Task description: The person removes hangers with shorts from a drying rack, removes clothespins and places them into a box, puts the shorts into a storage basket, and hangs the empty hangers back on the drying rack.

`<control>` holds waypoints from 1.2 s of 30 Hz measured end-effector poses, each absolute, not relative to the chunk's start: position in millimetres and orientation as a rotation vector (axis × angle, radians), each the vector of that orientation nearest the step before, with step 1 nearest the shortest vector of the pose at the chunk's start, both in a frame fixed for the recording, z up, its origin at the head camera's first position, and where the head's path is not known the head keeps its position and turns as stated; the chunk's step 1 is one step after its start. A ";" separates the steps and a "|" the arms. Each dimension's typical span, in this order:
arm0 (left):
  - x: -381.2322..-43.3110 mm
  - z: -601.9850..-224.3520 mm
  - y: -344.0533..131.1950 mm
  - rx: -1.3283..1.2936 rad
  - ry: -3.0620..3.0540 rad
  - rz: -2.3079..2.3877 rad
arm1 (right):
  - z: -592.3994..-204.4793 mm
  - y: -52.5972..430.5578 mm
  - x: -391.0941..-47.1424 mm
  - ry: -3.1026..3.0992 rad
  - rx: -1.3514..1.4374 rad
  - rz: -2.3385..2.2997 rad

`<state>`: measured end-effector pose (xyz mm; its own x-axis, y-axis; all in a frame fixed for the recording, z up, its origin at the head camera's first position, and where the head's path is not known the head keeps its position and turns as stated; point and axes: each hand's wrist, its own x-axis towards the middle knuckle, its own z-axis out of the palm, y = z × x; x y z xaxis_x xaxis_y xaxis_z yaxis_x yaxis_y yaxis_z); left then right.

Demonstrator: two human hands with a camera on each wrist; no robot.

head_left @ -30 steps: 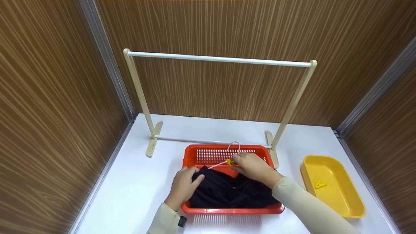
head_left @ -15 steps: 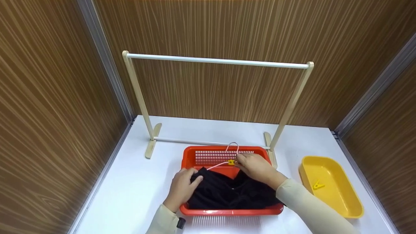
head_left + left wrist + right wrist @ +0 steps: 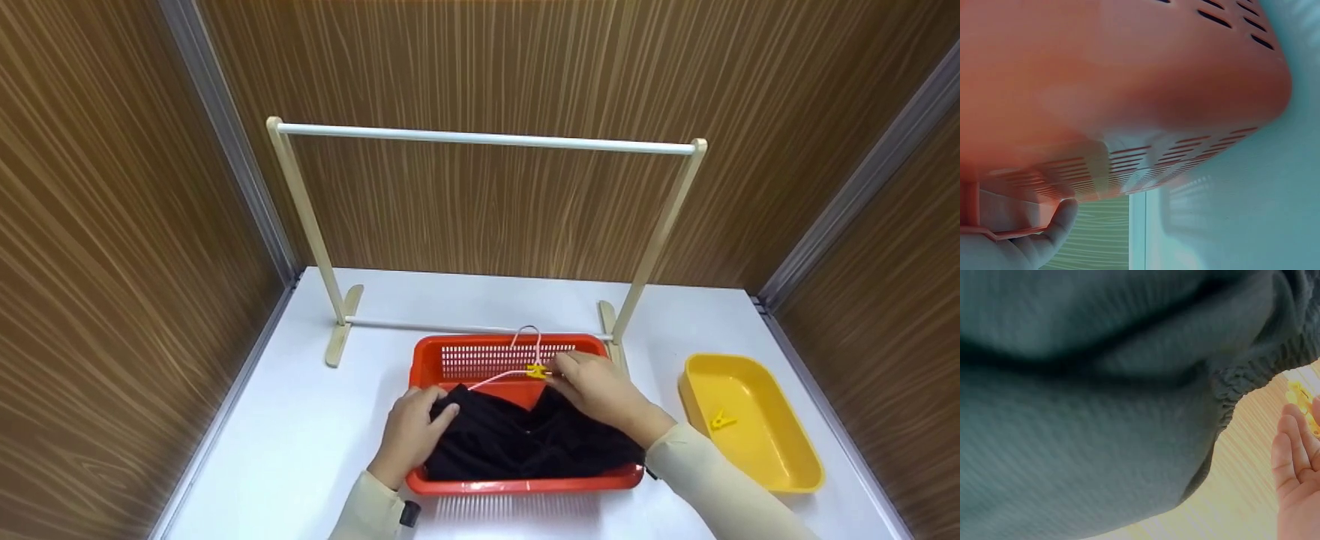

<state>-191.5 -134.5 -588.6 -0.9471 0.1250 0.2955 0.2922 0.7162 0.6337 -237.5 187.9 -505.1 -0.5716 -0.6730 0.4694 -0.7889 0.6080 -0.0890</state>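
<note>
In the head view, a black garment (image 3: 517, 435) lies in a red basket (image 3: 525, 486) on a pink hanger (image 3: 495, 376). The hanger's hook rises above the basket's far rim. A yellow clip (image 3: 536, 371) sits on the hanger just below the hook. My right hand (image 3: 600, 390) pinches the hanger just right of the clip; its fingertips lie close to the clip in the right wrist view. At the basket's left side my left hand (image 3: 412, 431) holds the garment's left shoulder between thumb and fingers. The hanger's ends are hidden under the cloth.
Behind the basket stands a wooden rack (image 3: 304, 202) with a white top rail (image 3: 480, 138). To the right is a yellow tray (image 3: 784, 420) holding another yellow clip (image 3: 721, 421). Wood-patterned walls (image 3: 480, 217) enclose the white table (image 3: 277, 435).
My right hand has shifted slightly right off the yellow clip, which now shows fully on the hanger. My left hand keeps its hold. The whole head view has drifted a little.
</note>
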 end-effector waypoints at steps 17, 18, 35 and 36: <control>-190.9 -588.7 -134.0 -0.337 -2.673 -1.021 | -514.2 240.0 -191.8 -2.490 0.977 0.412; -191.3 -588.5 -133.9 -0.333 -2.674 -1.020 | -515.2 245.9 -191.6 -2.490 0.933 0.413; -193.6 -588.7 -134.5 -0.351 -2.687 -1.023 | -545.9 350.2 -170.6 -2.312 0.445 0.447; -193.4 -588.6 -134.6 -0.347 -2.687 -1.026 | -545.9 357.1 -169.9 -2.322 0.415 0.442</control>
<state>-193.4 -134.6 -588.6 -0.9419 0.1334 0.3082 0.3048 0.7247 0.6179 -169.9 357.1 -545.9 -0.6855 -0.1660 0.7089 -0.4147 0.8893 -0.1928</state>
